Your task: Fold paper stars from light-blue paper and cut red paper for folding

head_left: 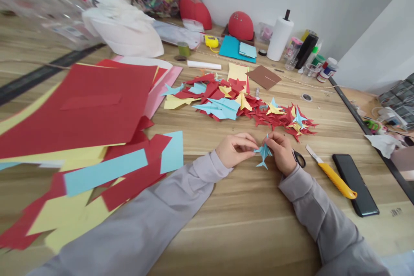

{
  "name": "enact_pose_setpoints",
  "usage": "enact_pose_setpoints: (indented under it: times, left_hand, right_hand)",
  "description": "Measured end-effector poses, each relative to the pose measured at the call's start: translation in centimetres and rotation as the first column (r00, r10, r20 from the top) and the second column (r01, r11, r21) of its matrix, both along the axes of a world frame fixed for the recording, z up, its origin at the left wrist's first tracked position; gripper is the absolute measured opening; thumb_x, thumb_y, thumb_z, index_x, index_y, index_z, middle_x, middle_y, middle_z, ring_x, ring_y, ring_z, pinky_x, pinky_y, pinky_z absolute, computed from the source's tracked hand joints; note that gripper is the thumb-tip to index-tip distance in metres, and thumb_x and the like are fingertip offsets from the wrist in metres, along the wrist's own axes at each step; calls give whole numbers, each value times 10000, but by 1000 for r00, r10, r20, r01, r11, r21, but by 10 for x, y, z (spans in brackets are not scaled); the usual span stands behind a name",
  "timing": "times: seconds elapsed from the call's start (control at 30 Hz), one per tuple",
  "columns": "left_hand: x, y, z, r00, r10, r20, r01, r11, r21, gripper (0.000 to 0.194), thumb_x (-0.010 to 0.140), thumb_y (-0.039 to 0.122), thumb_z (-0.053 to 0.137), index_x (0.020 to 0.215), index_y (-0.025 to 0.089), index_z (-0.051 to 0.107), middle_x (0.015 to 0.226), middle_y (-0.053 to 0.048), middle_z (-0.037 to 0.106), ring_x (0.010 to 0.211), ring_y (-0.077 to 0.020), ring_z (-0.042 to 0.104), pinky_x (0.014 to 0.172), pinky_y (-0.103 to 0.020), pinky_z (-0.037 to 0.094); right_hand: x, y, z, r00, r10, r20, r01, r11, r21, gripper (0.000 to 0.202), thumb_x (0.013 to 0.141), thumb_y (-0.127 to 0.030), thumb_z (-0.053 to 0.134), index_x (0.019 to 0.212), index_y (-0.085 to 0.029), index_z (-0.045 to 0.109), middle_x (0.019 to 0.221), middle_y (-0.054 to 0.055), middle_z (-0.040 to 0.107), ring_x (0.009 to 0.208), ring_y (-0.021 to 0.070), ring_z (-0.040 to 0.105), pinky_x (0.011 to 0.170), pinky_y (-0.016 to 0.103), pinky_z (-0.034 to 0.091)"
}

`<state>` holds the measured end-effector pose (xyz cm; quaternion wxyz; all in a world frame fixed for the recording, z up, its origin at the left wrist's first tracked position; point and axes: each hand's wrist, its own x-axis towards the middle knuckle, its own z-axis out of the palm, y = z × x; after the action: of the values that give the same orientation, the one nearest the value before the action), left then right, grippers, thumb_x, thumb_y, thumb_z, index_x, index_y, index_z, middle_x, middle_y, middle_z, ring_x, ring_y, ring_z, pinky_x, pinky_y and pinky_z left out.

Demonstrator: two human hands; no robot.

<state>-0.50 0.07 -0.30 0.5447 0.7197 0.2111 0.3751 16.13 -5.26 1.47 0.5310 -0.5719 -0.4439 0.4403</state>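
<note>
A small folded light-blue paper figure (264, 152), with pointed wings and a forked tail, hangs between my hands above the wooden table (246, 224). My left hand (238, 147) pinches its left wing between thumb and fingers. On the other side, my right hand (282, 150) grips the figure's right edge near the top. Just beyond lies a pile of red, yellow and blue folded paper pieces (223, 95). Scissors (299, 159) are partly hidden behind my right hand, their black handle showing.
Red paper sheets (97, 99) and cut strips (106, 171) spread over the left side. A yellow-handled knife (336, 179) lies against a black phone (355, 185) at right. Along the back stand a white paper roll (280, 38), bottles (327, 70) and a yellow tape measure (211, 42).
</note>
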Motion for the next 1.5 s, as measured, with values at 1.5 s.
enact_pose_setpoints:
  times: [1.5]
  left_hand:
    - [3,-2,-7,997,-60,-50,67,983,172,227,811,275,604,991,205,722,907,-73,619,754,-131,592,695,-255,499]
  right_hand:
    - [0,3,-4,999,37,26,-39,996,76,238,673,-440,714,655,-205,682,644,-17,611,613,121,511,611,253,408]
